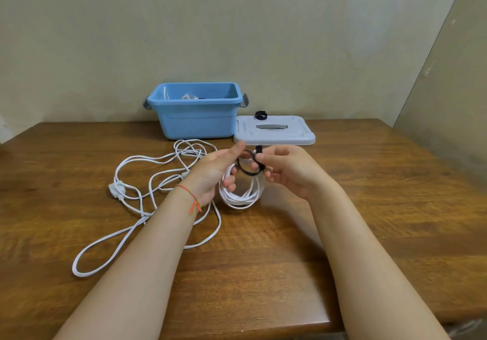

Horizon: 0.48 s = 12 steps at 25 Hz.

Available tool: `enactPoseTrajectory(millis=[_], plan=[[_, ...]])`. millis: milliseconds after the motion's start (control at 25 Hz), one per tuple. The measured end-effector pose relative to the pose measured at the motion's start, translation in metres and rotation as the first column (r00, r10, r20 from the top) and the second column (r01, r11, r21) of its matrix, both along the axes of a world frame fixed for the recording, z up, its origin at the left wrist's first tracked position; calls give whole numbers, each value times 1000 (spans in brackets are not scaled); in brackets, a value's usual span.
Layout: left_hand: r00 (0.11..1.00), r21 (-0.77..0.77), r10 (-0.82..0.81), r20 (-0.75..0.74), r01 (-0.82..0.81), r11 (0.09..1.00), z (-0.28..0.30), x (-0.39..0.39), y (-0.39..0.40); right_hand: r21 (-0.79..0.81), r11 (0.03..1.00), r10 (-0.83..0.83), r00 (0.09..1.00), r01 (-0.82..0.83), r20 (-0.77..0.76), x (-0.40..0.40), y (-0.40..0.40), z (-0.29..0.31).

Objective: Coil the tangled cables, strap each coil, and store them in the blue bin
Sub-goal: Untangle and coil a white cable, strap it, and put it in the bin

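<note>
The small coil of thin white cable point(241, 189) hangs upright between the two hands, just above the brown wooden desk point(369, 208), its loops running top to bottom and its lower bend close to the desk surface. The left hand point(216, 173) holds the coil's left side, its fingers point(230, 181) curled through the loops — it is the hand that carries the weight. The right hand point(287, 171) pinches the free end of a narrow black fabric strap point(247, 164) between thumb and forefinger. The strap forms an open ring round the top of the coil, lying crosswise to the strands it has to bind.

That crossing is what matters here: the strap's loose tail sits on the right-hand side, at the right fingertips, so the tightening pull looks set to go toward the right while the left hand steadies the bundle. The ring seems slack, not yet cinched.

To the left a longer white cable with a plug point(147, 197) lies loose and tangled on the desk, not yet coiled. Behind, the open blue plastic bin point(195, 118) stands against the wall with some white cable already inside; its pale grey lid point(274, 131) lies just beside it, with a second black strap point(261, 115) at the lid's far edge.
</note>
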<state>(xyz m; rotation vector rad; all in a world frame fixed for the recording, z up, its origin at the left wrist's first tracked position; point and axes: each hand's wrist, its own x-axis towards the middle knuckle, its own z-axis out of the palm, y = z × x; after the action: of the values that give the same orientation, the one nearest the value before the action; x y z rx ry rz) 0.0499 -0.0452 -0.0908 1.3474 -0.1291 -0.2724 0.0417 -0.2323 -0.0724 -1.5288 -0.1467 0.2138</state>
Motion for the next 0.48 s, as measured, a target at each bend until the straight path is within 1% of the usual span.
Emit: enactPoseTrajectory(millis=[40, 80, 120, 200, 280, 320, 360, 400, 480], plan=[[1000, 31, -12, 15, 12, 999, 1, 0, 1, -86, 996, 22, 1000, -21, 16, -1, 0, 1], [999, 69, -24, 42, 21, 997, 2, 0, 3, -140, 990, 29, 999, -25, 29, -3, 1, 3], [997, 110, -31, 71, 23, 994, 2, -1, 4, -158, 987, 22, 999, -15, 41, -3, 3, 4], [993, 181, -17, 115, -5, 983, 1, 1, 7, -145, 988, -33, 997, 43, 70, -4, 6, 4], [991, 206, 13, 131, -40, 978, -1, 3, 7, -105, 984, -134, 984, 146, 114, -2, 7, 3], [991, 201, 29, 127, -54, 978, -3, 3, 7, -56, 978, -192, 971, 202, 143, 0, 7, 2], [992, 180, 45, 114, -65, 982, -3, 4, 6, 41, 967, -253, 954, 250, 158, 2, 7, 2], [994, 146, 61, 86, -73, 987, -5, 6, 6, 181, 943, -307, 941, 280, 143, 3, 7, 3], [995, 60, 99, -16, -98, 993, -6, 8, 5, 466, 841, -345, 936, 274, 72, 2, 5, 8]])
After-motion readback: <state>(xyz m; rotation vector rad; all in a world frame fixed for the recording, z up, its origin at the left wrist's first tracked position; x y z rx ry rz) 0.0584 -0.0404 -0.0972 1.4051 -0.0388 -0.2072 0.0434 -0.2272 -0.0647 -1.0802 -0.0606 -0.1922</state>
